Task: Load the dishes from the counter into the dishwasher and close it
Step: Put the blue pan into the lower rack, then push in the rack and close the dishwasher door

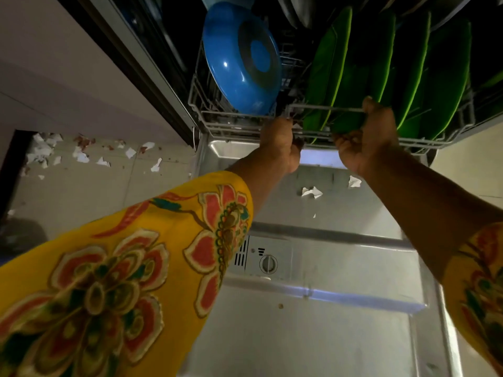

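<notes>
A: We look down on the open dishwasher door (pixel 340 268), its steel inner face spread flat beneath our arms. Where is the load?

B: In the lower rack (pixel 239 123), a grey wire basket seen at the top of the view, its front edge just above the hinge end of the door. On its left side a blue bowl (pixel 242 61) stands on edge, its underside turned toward us. To the right, a row of green plates (pixel 381 74) stands upright in the tines, one behind the next.

A: And our hands?

B: Our left hand (pixel 281 145) is curled round the front wire of the rack, just below the bowl. Our right hand (pixel 367 137) grips the same front rail before the plates, thumb lying over the top wire, fingers wrapped beneath. Both hands are closed on the rack; neither holds a dish.

A: What else is marked?

B: The detergent dispenser (pixel 268 262), with its round cap, sits in the door panel between our forearms. Yellow floral sleeves (pixel 122 281) cover our upper arms on both sides. Scraps of white paper (pixel 311 192) lie on the door near the hinge, and more are scattered across the tiled floor (pixel 81 186) to the left. Above the rack we make out darker dishes, too dim to identify.
</notes>
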`<act>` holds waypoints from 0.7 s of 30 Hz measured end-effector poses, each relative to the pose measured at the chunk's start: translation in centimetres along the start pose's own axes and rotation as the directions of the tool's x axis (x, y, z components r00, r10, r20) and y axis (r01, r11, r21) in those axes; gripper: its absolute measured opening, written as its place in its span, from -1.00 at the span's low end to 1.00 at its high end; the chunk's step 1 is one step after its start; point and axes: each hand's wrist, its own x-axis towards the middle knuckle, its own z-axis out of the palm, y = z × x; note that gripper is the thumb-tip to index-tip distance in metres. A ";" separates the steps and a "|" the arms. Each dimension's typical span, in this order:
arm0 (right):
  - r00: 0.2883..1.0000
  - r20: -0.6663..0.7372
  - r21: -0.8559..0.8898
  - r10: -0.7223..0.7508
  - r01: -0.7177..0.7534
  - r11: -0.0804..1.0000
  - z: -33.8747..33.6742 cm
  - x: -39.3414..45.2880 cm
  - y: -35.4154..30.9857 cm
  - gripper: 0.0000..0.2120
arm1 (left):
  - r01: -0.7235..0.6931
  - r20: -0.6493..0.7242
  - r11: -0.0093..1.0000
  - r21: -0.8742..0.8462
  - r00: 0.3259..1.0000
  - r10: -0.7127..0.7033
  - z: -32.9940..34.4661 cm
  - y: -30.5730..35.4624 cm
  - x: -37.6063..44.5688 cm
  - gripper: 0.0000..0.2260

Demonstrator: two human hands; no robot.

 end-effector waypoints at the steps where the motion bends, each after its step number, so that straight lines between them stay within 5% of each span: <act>1: 1.000 -0.002 -0.018 -0.009 0.009 1.000 0.2 0.2 -0.2 -0.65 | 0.016 -0.004 1.000 0.020 1.000 -0.016 0.1 0.0 0.2 -0.80; 8: 0.997 0.066 -0.091 -0.042 0.048 0.995 2.4 2.5 -1.9 -0.50 | 0.048 0.055 0.988 0.147 0.997 -0.057 0.8 1.7 1.6 -0.85; 11: 0.995 0.092 -0.114 -0.036 0.047 0.992 2.8 3.3 -2.3 -0.42 | 0.071 0.085 0.987 0.147 0.993 -0.084 0.6 1.5 1.6 -0.69; 14: 0.994 0.104 -0.096 -0.038 0.048 0.994 1.8 3.0 -2.0 -0.41 | 0.081 0.116 0.991 0.109 0.989 -0.093 -0.7 1.1 0.9 -0.81; 16: 0.991 0.132 -0.045 0.006 0.000 0.999 0.7 1.8 -1.2 -0.38 | 0.098 0.084 0.992 0.080 0.991 -0.105 -2.0 0.9 0.0 -0.90; 21: 0.996 0.044 0.001 0.078 -0.078 0.997 -1.5 -2.8 3.2 -0.34 | 0.127 -0.042 0.992 -0.019 0.991 -0.128 -5.6 -1.3 -3.7 -0.75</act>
